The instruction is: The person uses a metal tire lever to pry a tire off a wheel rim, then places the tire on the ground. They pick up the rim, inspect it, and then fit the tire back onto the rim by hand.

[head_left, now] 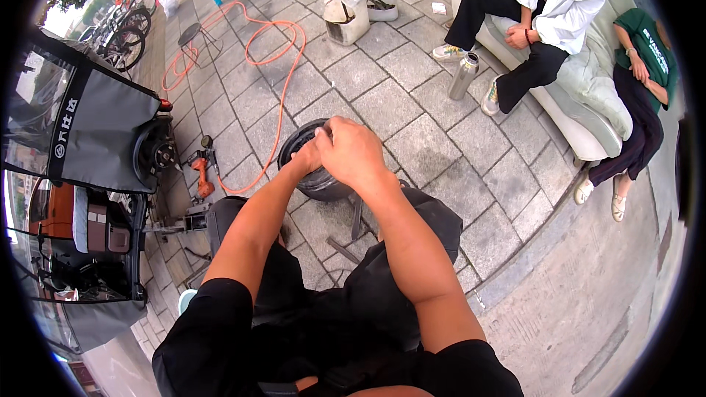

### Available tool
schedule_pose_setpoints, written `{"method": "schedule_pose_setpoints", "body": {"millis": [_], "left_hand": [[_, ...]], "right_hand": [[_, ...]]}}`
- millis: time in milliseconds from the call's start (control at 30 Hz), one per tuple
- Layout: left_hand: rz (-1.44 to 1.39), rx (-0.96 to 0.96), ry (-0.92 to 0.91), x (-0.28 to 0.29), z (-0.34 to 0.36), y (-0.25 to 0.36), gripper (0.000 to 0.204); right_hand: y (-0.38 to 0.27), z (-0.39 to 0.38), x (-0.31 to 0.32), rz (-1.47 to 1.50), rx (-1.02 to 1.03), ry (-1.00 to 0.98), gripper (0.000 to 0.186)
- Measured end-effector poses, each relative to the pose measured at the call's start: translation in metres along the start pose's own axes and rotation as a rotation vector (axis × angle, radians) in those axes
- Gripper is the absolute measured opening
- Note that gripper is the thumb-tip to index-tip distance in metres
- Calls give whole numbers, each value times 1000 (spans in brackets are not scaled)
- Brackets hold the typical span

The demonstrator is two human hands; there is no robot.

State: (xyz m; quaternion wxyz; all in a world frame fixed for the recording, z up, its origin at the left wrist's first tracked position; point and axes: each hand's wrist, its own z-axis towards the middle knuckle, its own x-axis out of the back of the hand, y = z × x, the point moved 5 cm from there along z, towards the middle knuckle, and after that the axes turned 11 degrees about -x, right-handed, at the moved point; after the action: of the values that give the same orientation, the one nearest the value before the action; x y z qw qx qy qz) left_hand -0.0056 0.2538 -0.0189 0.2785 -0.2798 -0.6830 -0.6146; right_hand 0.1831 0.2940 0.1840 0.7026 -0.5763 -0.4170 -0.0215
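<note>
A small black tire (pixel 323 185) rests on the paving between my knees, its dark hollow facing up. My right hand (pixel 351 148) is closed over its upper edge, fingers curled and thumb side hidden. Close beside it, my left hand (pixel 309 154) is closed at the same stretch of tire, partly covered by the right hand. Whether a small tool is under the fingers cannot be seen. A flat metal bar (pixel 357 219) lies just below the tire, and another metal bar (pixel 343 250) lies nearer my legs.
An orange cordless power tool (pixel 200 175) and an orange hose (pixel 288 81) lie to the left, near a grey-covered three-wheeler (pixel 103 121). White plastic containers (pixel 347 18) stand ahead. A steel bottle (pixel 463 77) stands by a pale sofa (pixel 588 132) with two seated people.
</note>
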Motion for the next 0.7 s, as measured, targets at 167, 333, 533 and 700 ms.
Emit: {"method": "schedule_pose_setpoints", "body": {"millis": [167, 333, 533, 700], "left_hand": [[73, -56, -58, -17, 0, -25, 80], [-20, 51, -106, -29, -19, -32, 79], [-149, 218, -149, -55, -36, -49, 77], [-285, 351, -175, -84, -40, -73, 76]], "right_hand": [[-2, -6, -7, -39, -4, -45, 38], [-33, -15, -24, -64, 67, -153, 38], [-48, -9, -58, -152, 178, -178, 35], [-48, -2, -70, -197, 148, -294, 36]]}}
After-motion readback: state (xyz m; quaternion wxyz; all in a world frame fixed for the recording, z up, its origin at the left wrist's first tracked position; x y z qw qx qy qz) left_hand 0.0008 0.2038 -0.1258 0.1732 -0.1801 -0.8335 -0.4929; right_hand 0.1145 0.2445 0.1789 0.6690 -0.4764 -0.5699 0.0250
